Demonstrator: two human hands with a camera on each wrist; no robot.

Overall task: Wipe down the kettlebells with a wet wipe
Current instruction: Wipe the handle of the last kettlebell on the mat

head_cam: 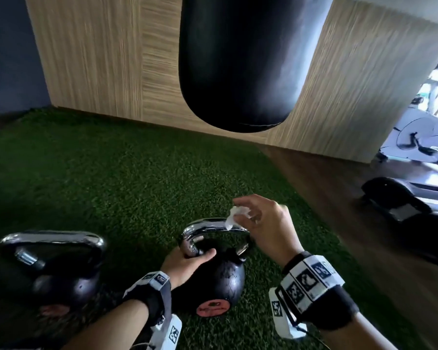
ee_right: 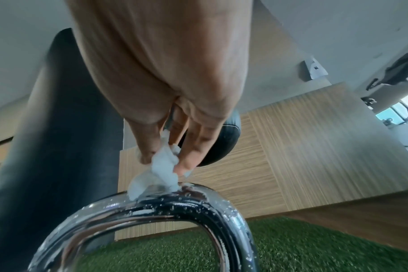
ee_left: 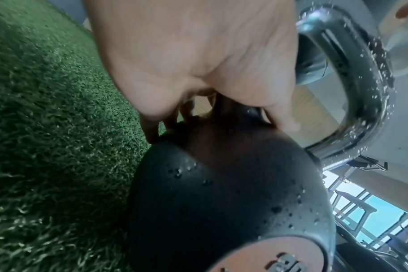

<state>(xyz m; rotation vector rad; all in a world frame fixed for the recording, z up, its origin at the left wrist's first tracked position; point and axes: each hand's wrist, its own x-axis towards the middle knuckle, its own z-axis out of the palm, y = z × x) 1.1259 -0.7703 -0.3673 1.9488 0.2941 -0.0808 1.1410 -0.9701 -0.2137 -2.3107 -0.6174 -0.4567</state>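
A black kettlebell (head_cam: 221, 280) with a chrome handle (head_cam: 213, 227) stands on green turf in the head view, its body (ee_left: 221, 193) and handle dotted with water drops. My left hand (head_cam: 187, 261) grips the left foot of that handle where it meets the ball. My right hand (head_cam: 261, 223) pinches a crumpled white wet wipe (head_cam: 234, 217) and holds it against the top of the handle (ee_right: 175, 204). The wipe (ee_right: 158, 176) hangs from my fingertips onto the wet chrome. A second black kettlebell (head_cam: 61, 269) stands to the left, untouched.
A black punching bag (head_cam: 245, 64) hangs right ahead over the turf (head_cam: 111, 173), in front of a wood-panel wall (head_cam: 99, 59). Wooden floor (head_cam: 339, 210), a dark machine (head_cam: 410, 218) and a white exercise bike (head_cam: 420, 140) lie to the right.
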